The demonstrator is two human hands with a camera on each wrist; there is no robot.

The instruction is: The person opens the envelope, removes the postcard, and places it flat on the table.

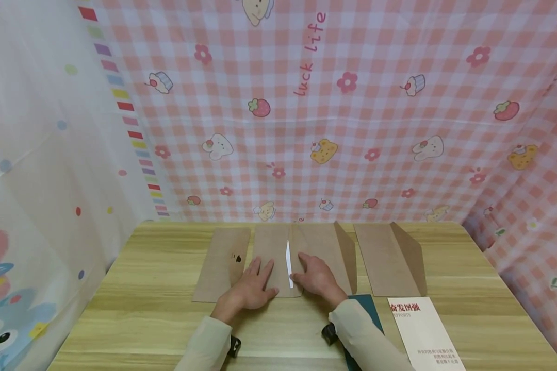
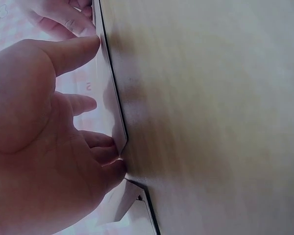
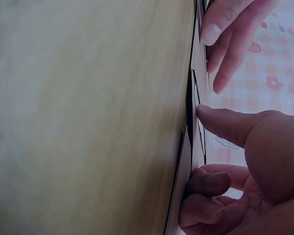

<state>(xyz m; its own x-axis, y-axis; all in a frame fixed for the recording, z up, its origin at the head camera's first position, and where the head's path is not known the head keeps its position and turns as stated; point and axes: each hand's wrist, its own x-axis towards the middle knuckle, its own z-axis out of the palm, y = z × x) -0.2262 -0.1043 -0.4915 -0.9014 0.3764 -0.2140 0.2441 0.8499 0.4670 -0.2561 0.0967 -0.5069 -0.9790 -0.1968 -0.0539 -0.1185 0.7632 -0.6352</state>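
Observation:
My left hand rests with spread fingers on the second brown envelope. A narrow strip of white card shows at that envelope's right-hand opening; the rest is hidden. My right hand touches the strip with its thumb, while its other fingers bend on the brown paper to the right. A gap shows between that thumb and those fingers in the right wrist view. Partly under the right hand lies a third envelope, its flap open. In the left wrist view, the left fingers touch the paper's edge.
At left lies a brown envelope with a small dark mark. Another envelope with its flap open lies at right. A white card with red print and a dark green piece are near the front. A patterned cloth hangs behind the table.

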